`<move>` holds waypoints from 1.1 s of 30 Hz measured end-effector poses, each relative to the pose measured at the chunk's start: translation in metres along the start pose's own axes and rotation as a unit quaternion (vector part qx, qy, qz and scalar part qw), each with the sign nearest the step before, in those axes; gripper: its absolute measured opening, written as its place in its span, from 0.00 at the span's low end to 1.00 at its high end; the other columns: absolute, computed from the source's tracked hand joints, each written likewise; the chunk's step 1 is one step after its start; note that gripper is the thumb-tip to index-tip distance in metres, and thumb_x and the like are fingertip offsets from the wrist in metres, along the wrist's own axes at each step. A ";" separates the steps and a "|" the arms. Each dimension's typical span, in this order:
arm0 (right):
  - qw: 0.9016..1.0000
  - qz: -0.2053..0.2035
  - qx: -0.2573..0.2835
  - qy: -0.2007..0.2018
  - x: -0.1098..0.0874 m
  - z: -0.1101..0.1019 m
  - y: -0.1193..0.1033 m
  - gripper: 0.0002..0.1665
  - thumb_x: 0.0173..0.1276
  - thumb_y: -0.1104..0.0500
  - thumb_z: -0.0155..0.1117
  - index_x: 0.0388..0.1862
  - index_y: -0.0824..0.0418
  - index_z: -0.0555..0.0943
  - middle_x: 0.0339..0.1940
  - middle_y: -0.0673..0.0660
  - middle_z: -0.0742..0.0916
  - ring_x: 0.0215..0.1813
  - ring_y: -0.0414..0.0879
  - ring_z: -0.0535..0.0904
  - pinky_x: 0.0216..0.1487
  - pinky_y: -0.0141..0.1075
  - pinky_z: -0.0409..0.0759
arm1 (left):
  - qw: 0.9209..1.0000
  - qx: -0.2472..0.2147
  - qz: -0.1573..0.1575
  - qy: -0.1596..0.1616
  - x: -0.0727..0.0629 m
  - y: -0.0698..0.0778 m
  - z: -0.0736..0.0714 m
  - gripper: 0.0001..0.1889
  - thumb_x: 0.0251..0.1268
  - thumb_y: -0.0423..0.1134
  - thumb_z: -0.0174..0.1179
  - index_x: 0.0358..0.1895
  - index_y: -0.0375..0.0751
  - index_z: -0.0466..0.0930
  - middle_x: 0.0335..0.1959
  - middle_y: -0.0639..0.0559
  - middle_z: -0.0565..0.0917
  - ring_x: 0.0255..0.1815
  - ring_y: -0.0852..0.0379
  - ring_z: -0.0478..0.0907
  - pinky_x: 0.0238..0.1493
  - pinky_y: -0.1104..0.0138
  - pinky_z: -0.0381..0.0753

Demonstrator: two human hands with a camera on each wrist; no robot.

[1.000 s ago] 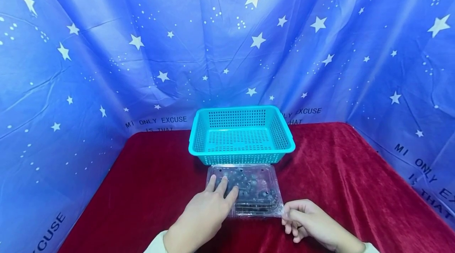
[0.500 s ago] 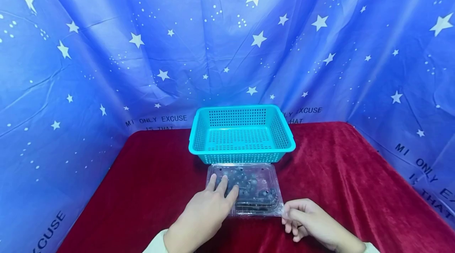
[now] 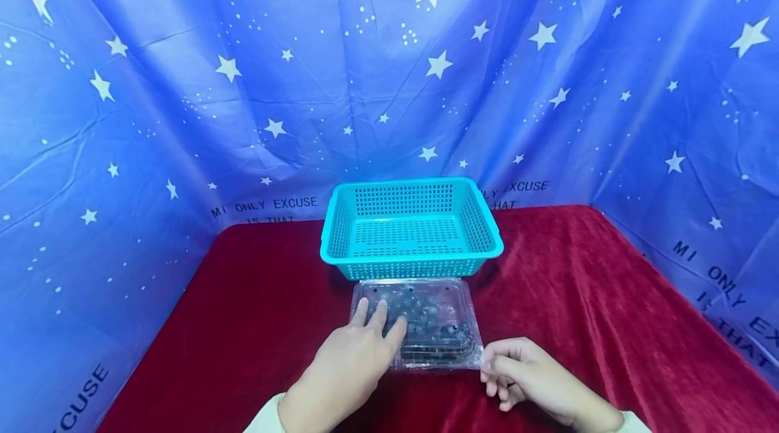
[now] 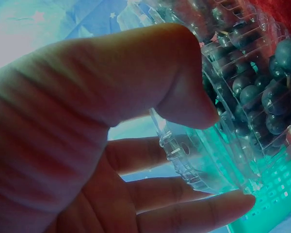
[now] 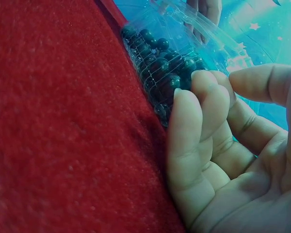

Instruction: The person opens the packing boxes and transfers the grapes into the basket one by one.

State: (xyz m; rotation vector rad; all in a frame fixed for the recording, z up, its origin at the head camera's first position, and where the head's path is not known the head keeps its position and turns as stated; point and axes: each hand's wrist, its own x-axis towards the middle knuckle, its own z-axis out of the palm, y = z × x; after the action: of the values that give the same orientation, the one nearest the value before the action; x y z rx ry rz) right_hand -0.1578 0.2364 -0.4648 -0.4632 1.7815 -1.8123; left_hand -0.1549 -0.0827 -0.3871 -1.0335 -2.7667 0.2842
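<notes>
A clear plastic fruit box (image 3: 447, 311) lies on the red cloth, its lid down. Dark round grapes (image 4: 276, 99) show through its walls. My left hand (image 3: 343, 365) rests on the left part of the lid with fingers spread and straight; in the left wrist view its thumb bends beside the box's wall. At the near right corner, my right hand (image 3: 529, 375) pinches the box's rim between thumb and index finger, the other fingers curled. The right wrist view shows grapes (image 5: 160, 68) just beyond those fingertips.
A turquoise perforated basket (image 3: 410, 260) stands directly behind the box, with nothing seen inside it. Red velvet cloth (image 3: 584, 291) covers the table. A blue star-printed curtain (image 3: 341, 95) rises along the back and both sides.
Both hands keep their places on the box. The whole head view shifts slightly left and up.
</notes>
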 end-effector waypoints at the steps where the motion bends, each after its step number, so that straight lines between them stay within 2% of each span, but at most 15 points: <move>1: 1.000 0.000 0.001 0.000 0.000 0.000 0.000 0.14 0.76 0.68 0.49 0.42 0.85 0.71 0.30 0.53 0.84 0.29 0.36 0.80 0.32 0.32 0.86 | 1.000 0.002 0.000 0.002 0.000 0.000 0.000 0.36 0.54 0.42 0.79 0.69 0.49 0.77 0.67 0.40 0.81 0.66 0.37 0.80 0.44 0.57 0.90; 11: 1.000 0.000 0.003 0.002 0.000 0.001 0.002 0.14 0.76 0.68 0.49 0.43 0.84 0.71 0.30 0.53 0.85 0.29 0.36 0.80 0.32 0.32 0.86 | 1.000 0.020 0.004 0.013 -0.001 0.002 0.001 0.34 0.57 0.39 0.78 0.69 0.49 0.78 0.65 0.39 0.82 0.65 0.35 0.81 0.43 0.56 0.90; 18: 1.000 -0.001 0.001 0.001 0.000 0.001 0.001 0.13 0.75 0.69 0.49 0.42 0.84 0.71 0.29 0.53 0.84 0.29 0.36 0.79 0.32 0.32 0.86 | 1.000 0.023 0.004 0.012 0.000 0.001 0.001 0.36 0.54 0.38 0.79 0.69 0.49 0.78 0.65 0.40 0.82 0.65 0.37 0.81 0.44 0.55 0.90; 33: 1.000 0.003 0.000 -0.001 0.001 -0.002 0.000 0.14 0.75 0.69 0.49 0.42 0.85 0.71 0.30 0.53 0.84 0.29 0.36 0.80 0.33 0.33 0.87 | 1.000 -0.015 -0.008 -0.004 0.002 -0.005 -0.005 0.38 0.52 0.43 0.79 0.70 0.50 0.77 0.67 0.41 0.81 0.67 0.37 0.80 0.45 0.56 0.90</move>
State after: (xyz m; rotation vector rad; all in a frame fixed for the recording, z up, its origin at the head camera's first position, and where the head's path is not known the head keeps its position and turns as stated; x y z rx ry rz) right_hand -0.1595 0.2376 -0.4647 -0.4609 1.7801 -1.8064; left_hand -0.1582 -0.0842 -0.3810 -1.0181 -2.7937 0.2455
